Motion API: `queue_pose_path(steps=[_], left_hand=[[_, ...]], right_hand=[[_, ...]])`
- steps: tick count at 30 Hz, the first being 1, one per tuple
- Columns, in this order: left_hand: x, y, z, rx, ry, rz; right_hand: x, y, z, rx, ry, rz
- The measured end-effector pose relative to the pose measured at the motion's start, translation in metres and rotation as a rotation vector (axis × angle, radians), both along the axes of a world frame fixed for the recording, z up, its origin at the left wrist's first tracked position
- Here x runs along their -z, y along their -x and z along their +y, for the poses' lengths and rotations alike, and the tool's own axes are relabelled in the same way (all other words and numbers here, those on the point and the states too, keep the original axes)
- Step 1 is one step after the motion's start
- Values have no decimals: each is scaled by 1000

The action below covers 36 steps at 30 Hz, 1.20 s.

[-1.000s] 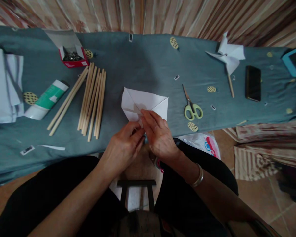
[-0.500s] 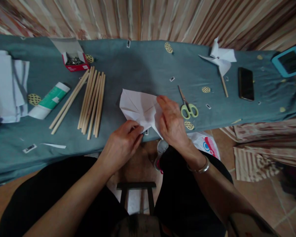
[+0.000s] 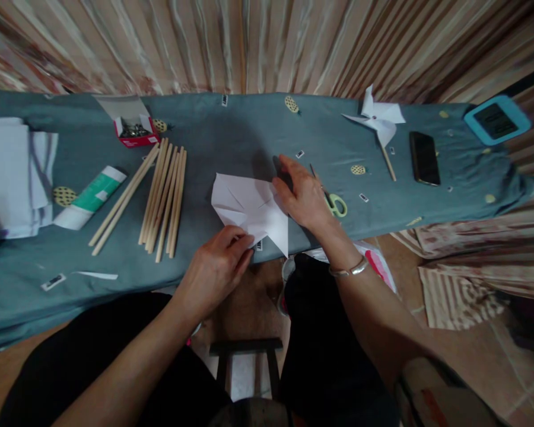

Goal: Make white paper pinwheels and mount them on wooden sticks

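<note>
A creased sheet of white paper with cut slits lies near the front edge of the cloth-covered table, one corner jutting past the edge. My left hand pinches the paper's lower edge between thumb and fingers. Over the right side of the sheet is my right hand, its fingers apart and nothing held; whether its thumb touches the paper I cannot tell. Partly hidden behind that hand are the green-handled scissors. A finished paper pinwheel on a wooden stick lies farther right.
Left of the paper lie several wooden sticks, a green-and-white tube and an open red box of small metal pieces. White sheets are stacked far left. A phone and a blue digital clock sit at the right.
My right hand has let go of the paper's right side, and its fingers have spread. My left hand keeps its pinch. The view has shifted, so the table sits slightly lower in the picture.
</note>
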State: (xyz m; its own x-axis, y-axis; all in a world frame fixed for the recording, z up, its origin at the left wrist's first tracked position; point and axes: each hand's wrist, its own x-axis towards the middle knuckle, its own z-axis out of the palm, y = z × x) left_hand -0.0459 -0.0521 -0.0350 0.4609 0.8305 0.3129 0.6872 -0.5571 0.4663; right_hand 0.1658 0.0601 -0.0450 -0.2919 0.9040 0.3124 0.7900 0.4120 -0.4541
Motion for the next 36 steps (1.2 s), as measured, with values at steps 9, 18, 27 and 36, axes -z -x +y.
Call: queue_pose_path(steps=[9, 18, 27, 36], left_hand=[[2, 0, 0, 5, -30, -24], [1, 2, 1, 7, -40, -3], [-3, 8, 4, 43, 13, 22], [-7, 15, 7, 42, -49, 55]], right_hand=[[-6, 11, -1, -10, -6, -23], [-17, 10, -3, -26, 40, -12], [-19, 8, -6, -52, 48, -74], [-21, 9, -5, -68, 127, -27]])
